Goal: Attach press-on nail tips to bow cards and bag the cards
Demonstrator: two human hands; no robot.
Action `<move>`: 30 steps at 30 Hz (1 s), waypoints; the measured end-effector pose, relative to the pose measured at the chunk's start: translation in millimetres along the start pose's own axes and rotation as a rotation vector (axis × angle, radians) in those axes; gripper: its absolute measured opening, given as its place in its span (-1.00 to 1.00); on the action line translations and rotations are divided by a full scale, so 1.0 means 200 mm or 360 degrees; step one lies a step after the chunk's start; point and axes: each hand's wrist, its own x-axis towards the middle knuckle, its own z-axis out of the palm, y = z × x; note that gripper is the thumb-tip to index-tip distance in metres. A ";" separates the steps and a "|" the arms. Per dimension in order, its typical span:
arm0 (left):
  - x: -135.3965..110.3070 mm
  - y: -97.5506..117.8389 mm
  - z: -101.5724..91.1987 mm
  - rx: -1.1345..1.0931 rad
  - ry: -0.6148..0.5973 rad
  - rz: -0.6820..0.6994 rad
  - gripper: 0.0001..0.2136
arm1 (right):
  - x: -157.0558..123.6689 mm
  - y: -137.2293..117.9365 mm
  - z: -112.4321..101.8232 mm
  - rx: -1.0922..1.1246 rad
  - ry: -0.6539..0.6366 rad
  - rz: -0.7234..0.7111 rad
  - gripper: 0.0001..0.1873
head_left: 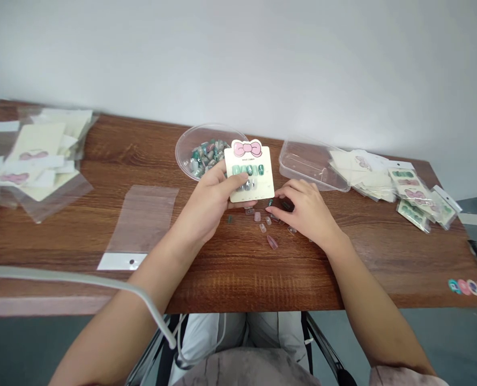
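My left hand (208, 206) grips a cream card (250, 170) with a pink bow printed at its top. A row of green press-on nails and a partial second row are stuck on the card. My right hand (305, 210) rests palm down on the wooden table (230, 268), fingers curled over a dark loose nail (285, 205) just below the card. Several loose pink and green nails (267, 229) lie on the table between my hands.
A round clear bowl (190, 140) of mixed nails stands behind the card, a clear rectangular tray (313, 163) to its right. Packed nail cards (415, 199) pile at the right, blank cards and sleeves (37, 155) at the left. An empty clear sleeve (142, 220) lies left of my forearm.
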 end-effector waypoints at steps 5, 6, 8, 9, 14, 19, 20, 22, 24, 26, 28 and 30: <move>0.00 0.00 0.00 0.0019 0.0015 0.0001 -0.61 | 0.00 -0.01 0.01 -0.0052 -0.0008 0.0044 -0.90; 0.00 0.00 0.00 0.0018 0.0020 0.0003 -0.61 | 0.00 -0.02 0.01 -0.0042 -0.0015 0.0046 -0.91; 0.00 0.00 0.00 0.0015 0.0018 0.0006 -0.60 | 0.00 -0.02 0.02 -0.0018 -0.0015 0.0040 -0.93; 0.00 0.00 0.00 0.0014 0.0012 0.0009 -0.60 | 0.00 -0.02 0.02 -0.0013 -0.0010 0.0031 -0.94; 0.00 -0.01 0.00 0.0024 -0.0008 0.0004 -0.60 | 0.00 -0.02 0.02 -0.0095 0.0006 -0.0105 -0.95; 0.00 -0.01 0.00 0.0026 -0.0004 -0.0007 -0.63 | 0.00 0.01 0.01 -0.0168 0.0079 -0.0388 -0.91; 0.00 -0.01 0.00 0.0026 -0.0007 -0.0009 -0.64 | 0.00 0.02 0.00 -0.0153 0.0132 -0.0427 -0.90; 0.00 -0.01 0.01 0.0024 -0.0011 -0.0008 -0.64 | -0.01 0.03 -0.03 -0.0117 0.0271 -0.0466 -0.90; 0.01 -0.02 0.01 0.0022 -0.0008 -0.0004 -0.64 | -0.01 0.04 -0.06 -0.0080 0.0428 -0.0483 -0.92; 0.01 -0.02 0.01 0.0027 -0.0003 -0.0009 -0.64 | -0.02 0.04 -0.10 -0.0038 0.0581 -0.0516 -0.95; 0.01 -0.03 0.01 0.0037 -0.0012 -0.0025 -0.64 | -0.02 0.03 -0.12 -0.0003 0.0703 -0.0567 -0.93; 0.01 -0.04 0.02 0.0053 -0.0050 -0.0051 -0.63 | -0.03 0.01 -0.12 -0.0003 0.0768 -0.0619 -0.89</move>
